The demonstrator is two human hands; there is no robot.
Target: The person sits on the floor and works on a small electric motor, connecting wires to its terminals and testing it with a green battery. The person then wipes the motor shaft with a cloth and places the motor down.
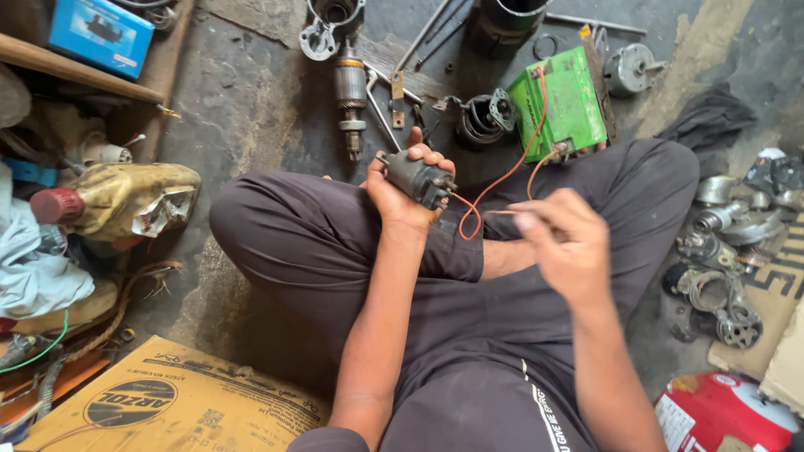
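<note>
I sit cross-legged on a grimy floor. My left hand (400, 194) grips a small dark cylindrical solenoid (416, 178) with metal terminals on its right end. My right hand (563, 243) is blurred, its fingers pinched on an orange wire (481, 197) that loops to the solenoid's terminals. Another orange wire (540, 109) runs up over a green battery (563, 105) that stands on the floor just beyond my knee.
A motor armature (351, 94), housings and metal rods lie on the floor ahead. A cardboard box (167, 400) sits at lower left, a dirty yellow jug (126, 197) at left, several metal motor parts (724, 251) at right, a red canister (729, 412) at lower right.
</note>
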